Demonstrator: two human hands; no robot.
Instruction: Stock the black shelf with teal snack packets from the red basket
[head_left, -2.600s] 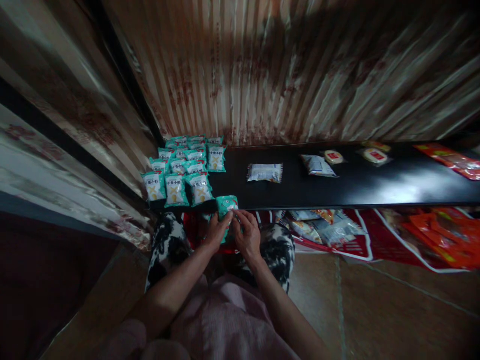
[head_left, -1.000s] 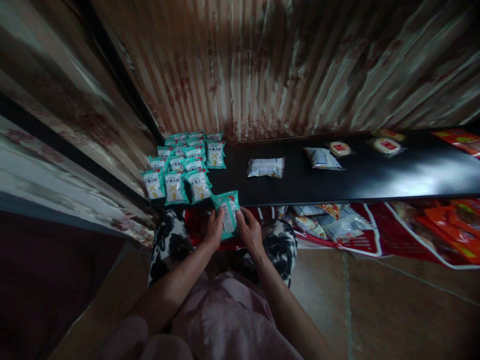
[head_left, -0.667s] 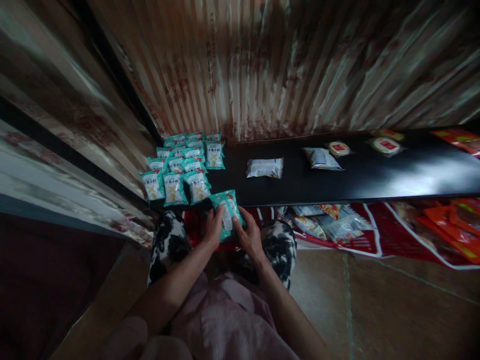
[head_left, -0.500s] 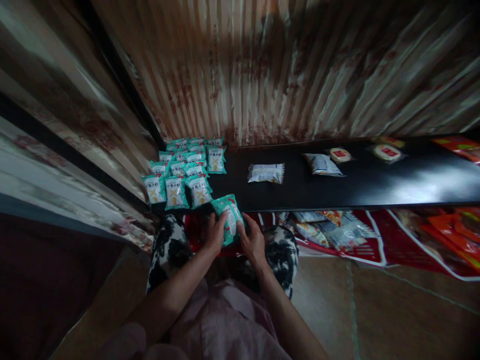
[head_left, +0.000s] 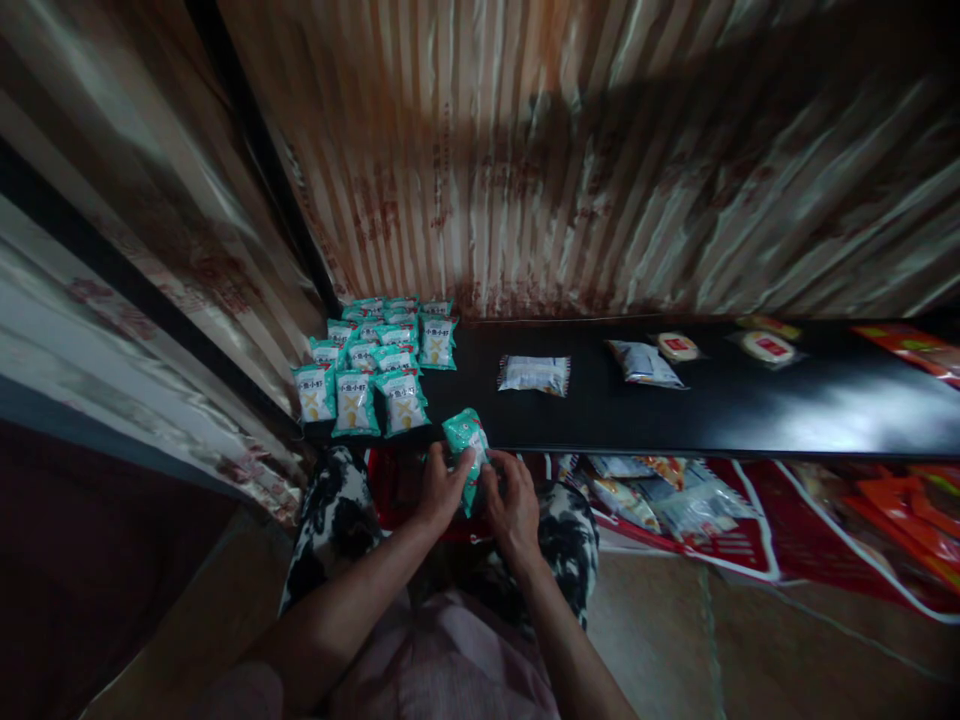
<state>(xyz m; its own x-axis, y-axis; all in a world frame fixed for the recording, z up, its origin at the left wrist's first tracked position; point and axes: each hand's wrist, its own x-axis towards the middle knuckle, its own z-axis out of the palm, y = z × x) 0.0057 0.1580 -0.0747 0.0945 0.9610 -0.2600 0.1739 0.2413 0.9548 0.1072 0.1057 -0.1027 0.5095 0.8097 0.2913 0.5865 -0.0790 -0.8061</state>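
Both my hands hold one teal snack packet (head_left: 466, 445) between them, just in front of the black shelf's (head_left: 675, 410) front edge and above my lap. My left hand (head_left: 441, 487) grips the packet's left side with its fingers curled. My right hand (head_left: 514, 505) is closed on its right lower edge. A stack of several matching teal packets (head_left: 375, 365) lies in rows at the shelf's left end, close to the corner of the wall.
A white packet (head_left: 534, 374), a silvery packet (head_left: 643, 363) and two round wrapped snacks (head_left: 765, 347) lie along the shelf. Red-orange packets (head_left: 911, 348) sit at its far right. More loose packets (head_left: 660, 495) rest on red sheets below. Corrugated metal wall (head_left: 570, 170) stands behind.
The teal packet stays in both hands and has tilted slightly; my fingers have shifted along its edges. The view has moved down a little.
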